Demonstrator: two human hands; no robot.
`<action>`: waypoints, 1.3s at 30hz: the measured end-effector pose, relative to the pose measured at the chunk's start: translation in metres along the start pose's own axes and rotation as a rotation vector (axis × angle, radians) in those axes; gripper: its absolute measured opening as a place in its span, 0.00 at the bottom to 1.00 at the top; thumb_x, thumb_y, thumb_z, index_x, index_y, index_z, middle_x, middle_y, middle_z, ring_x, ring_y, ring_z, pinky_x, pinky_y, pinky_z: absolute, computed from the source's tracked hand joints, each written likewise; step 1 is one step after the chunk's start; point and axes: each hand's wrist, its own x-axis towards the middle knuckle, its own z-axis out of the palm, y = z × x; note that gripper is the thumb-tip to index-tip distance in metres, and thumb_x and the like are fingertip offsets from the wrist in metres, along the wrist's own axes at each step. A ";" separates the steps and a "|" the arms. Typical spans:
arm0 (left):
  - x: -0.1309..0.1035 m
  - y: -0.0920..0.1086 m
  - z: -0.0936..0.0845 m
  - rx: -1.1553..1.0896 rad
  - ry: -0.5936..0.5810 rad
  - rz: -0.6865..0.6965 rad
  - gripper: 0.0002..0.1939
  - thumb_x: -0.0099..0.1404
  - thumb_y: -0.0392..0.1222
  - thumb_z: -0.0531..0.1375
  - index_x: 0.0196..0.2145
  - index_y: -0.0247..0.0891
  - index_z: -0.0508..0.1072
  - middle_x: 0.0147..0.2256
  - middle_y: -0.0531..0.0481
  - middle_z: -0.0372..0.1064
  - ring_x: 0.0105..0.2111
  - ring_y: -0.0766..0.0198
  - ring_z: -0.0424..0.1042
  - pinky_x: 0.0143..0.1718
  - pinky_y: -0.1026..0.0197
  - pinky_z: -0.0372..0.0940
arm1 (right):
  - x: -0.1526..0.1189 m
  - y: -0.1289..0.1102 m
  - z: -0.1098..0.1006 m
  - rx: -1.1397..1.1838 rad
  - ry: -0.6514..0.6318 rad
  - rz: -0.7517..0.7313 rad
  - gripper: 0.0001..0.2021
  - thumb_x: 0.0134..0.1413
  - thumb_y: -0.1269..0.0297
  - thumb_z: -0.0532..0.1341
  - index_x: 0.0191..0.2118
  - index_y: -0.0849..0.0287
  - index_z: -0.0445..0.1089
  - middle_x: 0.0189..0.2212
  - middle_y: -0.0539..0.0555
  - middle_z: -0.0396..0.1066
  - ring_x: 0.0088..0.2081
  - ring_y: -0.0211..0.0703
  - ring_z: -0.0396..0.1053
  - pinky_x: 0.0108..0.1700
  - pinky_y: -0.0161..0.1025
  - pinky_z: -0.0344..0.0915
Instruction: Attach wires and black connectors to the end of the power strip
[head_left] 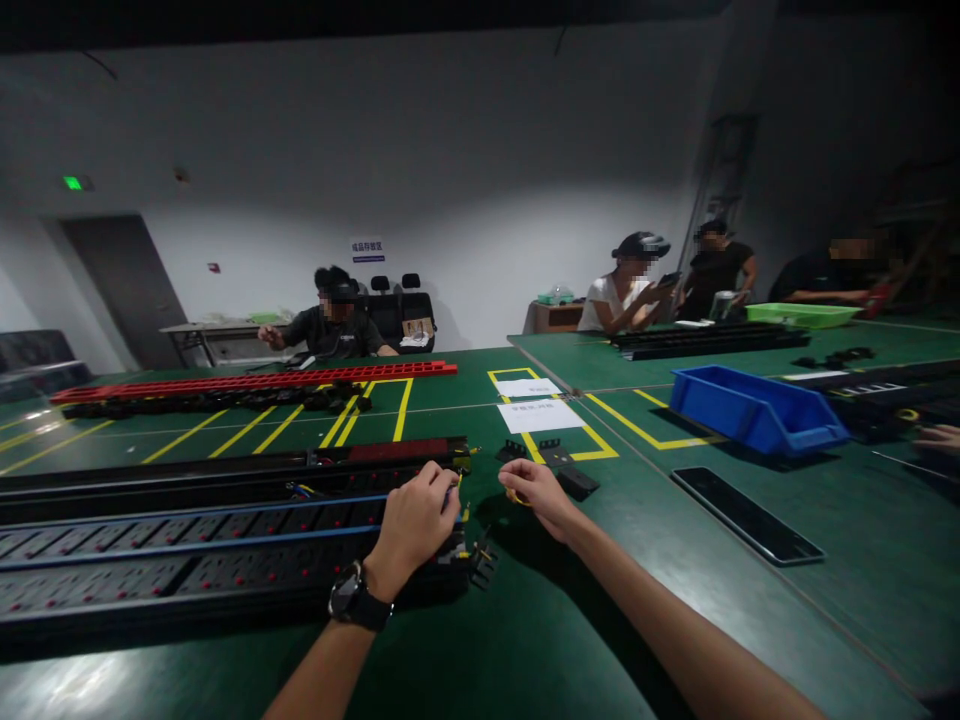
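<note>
At the left lie long black strips [202, 575] with rows of dark sockets and small red dots, their ends pointing toward my hands. Over the end of one strip is my left hand [418, 525], fingers curled together; what they grip is hidden. Short yellow wires [466, 512] stick out around that end. To the right, apart from the strips, my right hand [538, 492] pinches a thin yellow wire [517, 497] that curves below the fingers. A small black slotted end piece [484, 563] sits beside the nearest strip end. More black brackets [555, 452] lie just beyond my right hand.
On the green table [600, 620] are a blue bin [750, 410], a dark phone-like slab [746, 515] and paper sheets [540, 415]. A red slatted rail [300, 380] lies farther back. Several people sit or stand beyond; another person's hand [941, 440] shows at the right edge.
</note>
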 end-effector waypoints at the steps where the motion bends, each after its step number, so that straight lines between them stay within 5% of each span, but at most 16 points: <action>1: 0.000 0.000 0.000 0.000 -0.002 0.000 0.12 0.74 0.42 0.51 0.48 0.43 0.73 0.47 0.48 0.70 0.41 0.61 0.74 0.36 0.62 0.65 | 0.000 0.000 0.000 0.002 0.002 0.001 0.20 0.37 0.52 0.74 0.31 0.61 0.71 0.22 0.47 0.68 0.25 0.35 0.63 0.29 0.34 0.55; 31: -0.001 -0.003 0.003 -0.061 -0.074 0.012 0.12 0.73 0.43 0.50 0.43 0.43 0.74 0.41 0.50 0.72 0.37 0.61 0.74 0.36 0.61 0.63 | 0.002 0.009 0.009 -0.013 0.099 -0.051 0.15 0.41 0.56 0.71 0.31 0.61 0.73 0.23 0.49 0.69 0.26 0.36 0.63 0.30 0.34 0.56; 39: 0.000 -0.004 0.001 -0.099 -0.135 0.000 0.11 0.73 0.43 0.51 0.40 0.43 0.74 0.41 0.50 0.72 0.38 0.62 0.74 0.37 0.62 0.62 | 0.007 0.009 0.001 -0.184 0.007 -0.099 0.12 0.45 0.56 0.68 0.32 0.59 0.73 0.25 0.50 0.70 0.27 0.39 0.65 0.31 0.37 0.60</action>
